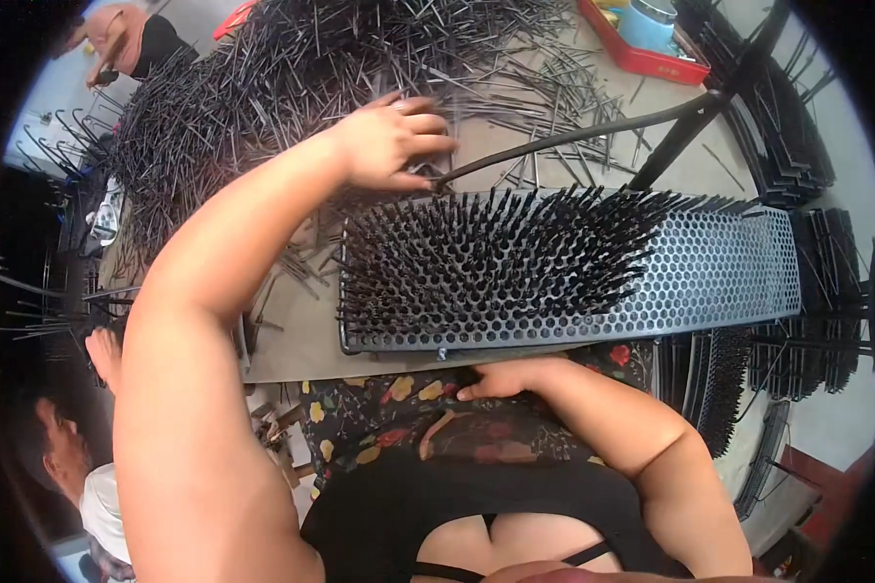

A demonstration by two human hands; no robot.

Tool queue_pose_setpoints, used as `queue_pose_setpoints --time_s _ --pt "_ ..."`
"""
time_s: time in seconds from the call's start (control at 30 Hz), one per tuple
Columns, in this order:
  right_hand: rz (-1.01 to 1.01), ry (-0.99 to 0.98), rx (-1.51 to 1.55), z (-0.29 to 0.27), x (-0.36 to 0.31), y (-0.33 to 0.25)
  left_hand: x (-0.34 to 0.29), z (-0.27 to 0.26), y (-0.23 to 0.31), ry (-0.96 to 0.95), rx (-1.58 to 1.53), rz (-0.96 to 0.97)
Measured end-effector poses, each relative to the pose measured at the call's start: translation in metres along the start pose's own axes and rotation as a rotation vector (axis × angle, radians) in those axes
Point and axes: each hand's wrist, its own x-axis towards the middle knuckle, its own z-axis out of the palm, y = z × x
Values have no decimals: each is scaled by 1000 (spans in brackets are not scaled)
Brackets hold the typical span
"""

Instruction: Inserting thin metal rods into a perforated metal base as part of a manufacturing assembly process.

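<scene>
This looks like a workshop or small factory floor: a great heap of thin dark rods (262, 92) covers the far left of the worktop (287, 330), a perforated panel (719, 267) studded with upright rods lies along its near edge, dark racks (787, 146) stand beyond the right edge, and two other people (122, 39) are nearby.

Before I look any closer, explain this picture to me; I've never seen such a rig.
There's no robot: a person works with two bare hands. A wide fisheye camera on the head looks down, so straight edges bend. On the table lies a heap of thin dark rods. Nearer the person is a perforated metal panel, its left part bristling with black pins. The left hand is by the panel's far edge; whether it grips anything is unclear. The right hand is near flowered cloth.
</scene>
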Motion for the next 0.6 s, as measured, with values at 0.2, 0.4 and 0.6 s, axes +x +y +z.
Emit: queue_pose_setpoints --time_s 0.2,0.4,0.6 --pt "-41 90 -151 -11 -3 -13 -118 -2 -30 -107 183 -220" --pt "1 24 2 -15 2 -9 -149 -29 -42 -92 -18 -350" --pt "37 40 65 -22 1 -32 -125 -18 -59 155 -641 -1526"
